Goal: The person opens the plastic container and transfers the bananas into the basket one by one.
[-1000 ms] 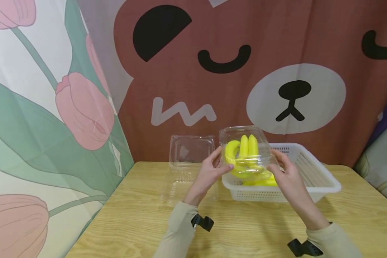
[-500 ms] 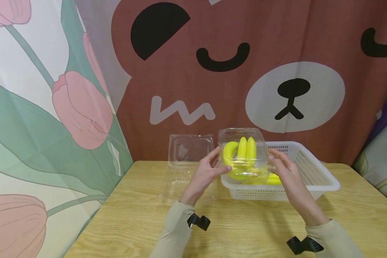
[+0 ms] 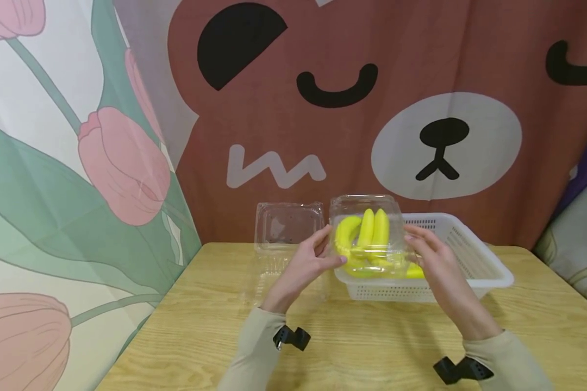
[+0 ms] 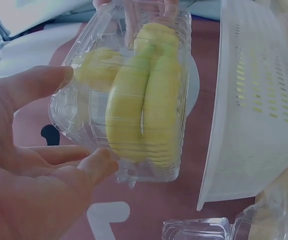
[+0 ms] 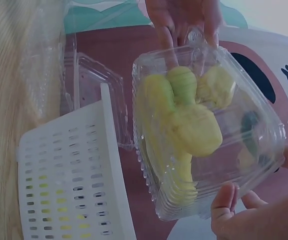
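Observation:
Both hands hold a clear plastic clamshell box in the air over the near part of a white basket. Inside it lie several yellow bananas, seen through the walls. My left hand grips the box's left side, thumb on the near edge. At the opposite side my right hand pinches the edge between thumb and fingers. The right wrist view shows the box tilted, its lid down over the bananas, with the left hand behind its far end.
The white perforated basket stands on the wooden table with more yellow bananas in it. To its left an open clear clamshell rests with its lid raised. A printed curtain hangs behind the table.
The box has come slightly down and to the left, still in both hands, and its tilt has changed a little. The basket and the open clamshell stay in place.

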Available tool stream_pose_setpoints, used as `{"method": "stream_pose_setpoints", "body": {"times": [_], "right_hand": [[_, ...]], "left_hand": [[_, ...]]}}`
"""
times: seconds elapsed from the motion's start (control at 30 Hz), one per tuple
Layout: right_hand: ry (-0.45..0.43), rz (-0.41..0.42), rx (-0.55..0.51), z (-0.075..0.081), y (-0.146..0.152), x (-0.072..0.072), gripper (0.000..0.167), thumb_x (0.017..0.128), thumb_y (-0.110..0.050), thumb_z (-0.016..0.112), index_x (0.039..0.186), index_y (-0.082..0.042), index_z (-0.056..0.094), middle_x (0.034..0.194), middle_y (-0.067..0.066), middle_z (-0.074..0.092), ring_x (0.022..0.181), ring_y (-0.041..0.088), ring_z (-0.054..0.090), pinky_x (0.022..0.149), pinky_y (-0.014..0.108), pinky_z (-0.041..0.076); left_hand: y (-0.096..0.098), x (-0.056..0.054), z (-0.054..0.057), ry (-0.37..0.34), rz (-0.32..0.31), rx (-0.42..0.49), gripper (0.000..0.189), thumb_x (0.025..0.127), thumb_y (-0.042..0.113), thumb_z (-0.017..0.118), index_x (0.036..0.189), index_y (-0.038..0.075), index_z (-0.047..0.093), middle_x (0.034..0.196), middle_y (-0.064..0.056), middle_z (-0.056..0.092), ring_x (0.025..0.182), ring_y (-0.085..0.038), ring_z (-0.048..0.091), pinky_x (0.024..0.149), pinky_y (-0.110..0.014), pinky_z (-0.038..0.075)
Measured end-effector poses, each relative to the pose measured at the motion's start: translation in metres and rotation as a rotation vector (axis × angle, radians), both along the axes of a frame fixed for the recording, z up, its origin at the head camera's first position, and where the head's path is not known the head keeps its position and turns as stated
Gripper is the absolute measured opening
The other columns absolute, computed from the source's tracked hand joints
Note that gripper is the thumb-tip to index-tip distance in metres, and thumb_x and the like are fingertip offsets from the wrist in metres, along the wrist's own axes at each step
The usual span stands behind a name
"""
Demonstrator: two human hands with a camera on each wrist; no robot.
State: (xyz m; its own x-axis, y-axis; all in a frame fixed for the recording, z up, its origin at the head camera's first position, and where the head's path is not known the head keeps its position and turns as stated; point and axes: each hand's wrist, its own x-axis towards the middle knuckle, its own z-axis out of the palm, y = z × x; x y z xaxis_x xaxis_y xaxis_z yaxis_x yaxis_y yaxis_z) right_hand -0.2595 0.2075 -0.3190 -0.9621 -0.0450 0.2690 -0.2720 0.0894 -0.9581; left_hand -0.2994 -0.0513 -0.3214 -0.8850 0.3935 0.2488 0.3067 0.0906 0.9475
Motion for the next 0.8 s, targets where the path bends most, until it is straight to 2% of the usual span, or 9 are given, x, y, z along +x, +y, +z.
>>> {"method": "stream_pose_setpoints", "body": {"times": [0.07,0.17,0.27,0.37,0.43,0.53,0.6,0.73,0.8], "right_hand": [[-0.032,0.017,-0.021,0.001,0.001,0.000,0.066,0.103,-0.044,0.048,0.154,-0.007,0.029,0.160,0.015,0.016,0.141,0.032,0.024,0.109,0.042,0.030],[-0.063,0.044,-0.035,0.003,0.003,0.002,0.069,0.102,-0.044,0.050,0.156,-0.008,0.024,0.162,0.015,0.009,0.146,0.034,0.012,0.116,0.053,0.016],[-0.076,0.062,-0.037,0.004,0.004,0.003,0.071,0.102,-0.043,0.050,0.157,-0.008,0.021,0.162,0.016,0.004,0.145,0.031,0.011,0.117,0.051,0.012],[-0.081,0.059,-0.013,0.005,0.005,0.005,0.070,0.103,-0.043,0.050,0.157,-0.009,0.020,0.160,0.016,0.008,0.133,0.025,0.029,0.113,0.040,0.023],[-0.084,0.049,0.015,0.006,0.006,0.007,0.070,0.103,-0.043,0.049,0.157,-0.009,0.021,0.157,0.015,0.013,0.118,0.019,0.039,0.103,0.032,0.032],[-0.090,0.035,0.055,0.006,0.007,0.009,0.068,0.103,-0.042,0.049,0.156,-0.008,0.022,0.146,0.014,0.023,0.106,0.017,0.044,0.092,0.026,0.037],[-0.099,0.030,0.078,0.006,0.007,0.013,0.068,0.103,-0.042,0.049,0.156,-0.009,0.023,0.148,0.012,0.023,0.116,0.019,0.042,0.094,0.028,0.037],[-0.108,0.041,0.097,0.006,0.010,0.024,0.066,0.103,-0.039,0.050,0.156,-0.010,0.024,0.159,0.011,0.013,0.139,0.030,0.023,0.110,0.048,0.027],[-0.114,0.042,0.109,0.006,0.011,0.030,0.065,0.103,-0.038,0.050,0.156,-0.010,0.026,0.161,0.013,0.012,0.141,0.033,0.021,0.110,0.052,0.026]], "left_hand": [[-0.002,0.003,0.001,-0.007,-0.012,0.003,0.087,0.086,0.019,0.076,0.156,0.009,0.027,0.160,0.000,0.025,0.143,-0.014,0.027,0.112,-0.028,0.029],[-0.004,0.009,0.002,-0.017,-0.026,0.006,0.087,0.085,0.018,0.077,0.156,0.010,0.026,0.160,-0.001,0.025,0.143,-0.013,0.026,0.113,-0.028,0.028],[-0.006,0.014,0.003,-0.039,-0.036,0.005,0.087,0.085,0.019,0.077,0.156,0.012,0.027,0.160,0.001,0.024,0.143,-0.012,0.027,0.113,-0.027,0.028],[-0.007,0.019,0.006,-0.049,-0.041,0.021,0.085,0.086,0.020,0.077,0.155,0.013,0.029,0.159,0.002,0.027,0.142,-0.012,0.029,0.112,-0.029,0.029],[-0.010,0.023,0.008,-0.062,-0.043,0.039,0.081,0.087,0.021,0.076,0.154,0.014,0.032,0.158,0.002,0.030,0.142,-0.013,0.031,0.113,-0.032,0.030],[-0.013,0.028,0.010,-0.075,-0.041,0.075,0.071,0.089,0.021,0.073,0.151,0.012,0.039,0.155,-0.001,0.036,0.141,-0.018,0.034,0.114,-0.040,0.029],[-0.016,0.031,0.012,-0.090,-0.038,0.092,0.065,0.090,0.022,0.072,0.148,0.013,0.045,0.152,-0.003,0.041,0.139,-0.021,0.037,0.114,-0.045,0.029],[-0.019,0.036,0.013,-0.120,-0.047,0.123,0.060,0.091,0.023,0.070,0.145,0.009,0.048,0.148,-0.008,0.045,0.132,-0.024,0.045,0.111,-0.047,0.032],[-0.021,0.038,0.012,-0.149,-0.061,0.144,0.060,0.091,0.022,0.070,0.145,0.007,0.047,0.146,-0.010,0.046,0.125,-0.025,0.051,0.109,-0.046,0.035]]}}
